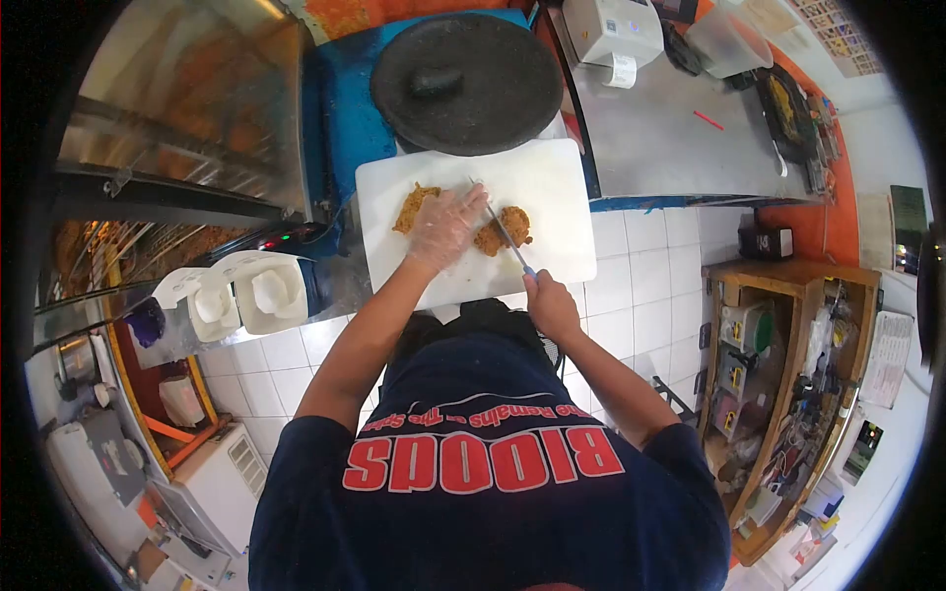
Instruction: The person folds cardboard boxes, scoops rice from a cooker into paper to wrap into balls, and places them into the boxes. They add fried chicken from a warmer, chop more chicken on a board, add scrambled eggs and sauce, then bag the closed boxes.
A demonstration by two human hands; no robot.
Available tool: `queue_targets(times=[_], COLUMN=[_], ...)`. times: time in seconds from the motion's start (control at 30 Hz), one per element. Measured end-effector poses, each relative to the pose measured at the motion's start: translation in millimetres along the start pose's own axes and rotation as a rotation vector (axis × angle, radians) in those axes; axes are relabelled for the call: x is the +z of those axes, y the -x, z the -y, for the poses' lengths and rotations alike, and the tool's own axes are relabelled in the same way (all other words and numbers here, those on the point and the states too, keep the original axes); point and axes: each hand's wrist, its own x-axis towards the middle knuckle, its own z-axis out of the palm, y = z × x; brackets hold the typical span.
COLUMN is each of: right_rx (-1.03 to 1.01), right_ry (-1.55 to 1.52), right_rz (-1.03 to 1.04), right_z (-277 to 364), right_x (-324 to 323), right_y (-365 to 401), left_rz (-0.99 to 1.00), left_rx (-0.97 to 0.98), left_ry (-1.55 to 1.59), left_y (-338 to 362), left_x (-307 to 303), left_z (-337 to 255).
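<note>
On a white cutting board (552, 187) lie two pieces of golden-brown fried chicken. My left hand (443, 231), in a clear plastic glove, rests over the board with fingers stretched towards the knife's tip. It partly covers the left chicken piece (412, 209). My right hand (554, 307) is bare and closed around the light blue handle of a knife (501, 226). The blade slants up and left across the right chicken piece (519, 225), its tip end by my left fingertips.
Behind the board stands a large dark stone mortar (468, 84) with a pestle (436, 83). Paper-lined boxes (271, 293) sit left, below a glass display case (197, 108). At right are a steel counter (670, 138), a receipt printer (613, 30) and a wooden shelf (788, 286).
</note>
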Motion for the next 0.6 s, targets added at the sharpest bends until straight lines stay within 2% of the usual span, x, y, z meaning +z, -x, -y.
queue_targets(times=[0.17, 0.3, 0.37, 0.5, 0.6], right_rx=[-0.014, 0.004, 0.005, 0.041, 0.01], right_ry=[0.053, 0.075, 0.043, 0.029, 0.062], right_rz=[-0.05, -0.018, -0.034, -0.024, 0.01], right_z=[-14.9, 3.5, 14.3, 12.2, -1.1], right_x=[19.7, -14.5, -22.0, -4.5, 17.1], right_y=[-16.0, -10.9, 5.0, 18.8, 10.2], left_rz=[-0.007, -0.056, -0.204, -0.166, -0.11], left_rx=[-0.036, -0.054, -0.016, -0.076, -0.066], left_ry=[-0.205, -0.162, -0.056, 0.013, -0.138], left_y=[-5.3, -7.8, 0.3, 16.3, 29.1], left_x=[9.3, -0.3, -12.9, -7.6, 14.2], left_z=[-8.2, -5.5, -12.8, -18.4, -11.1])
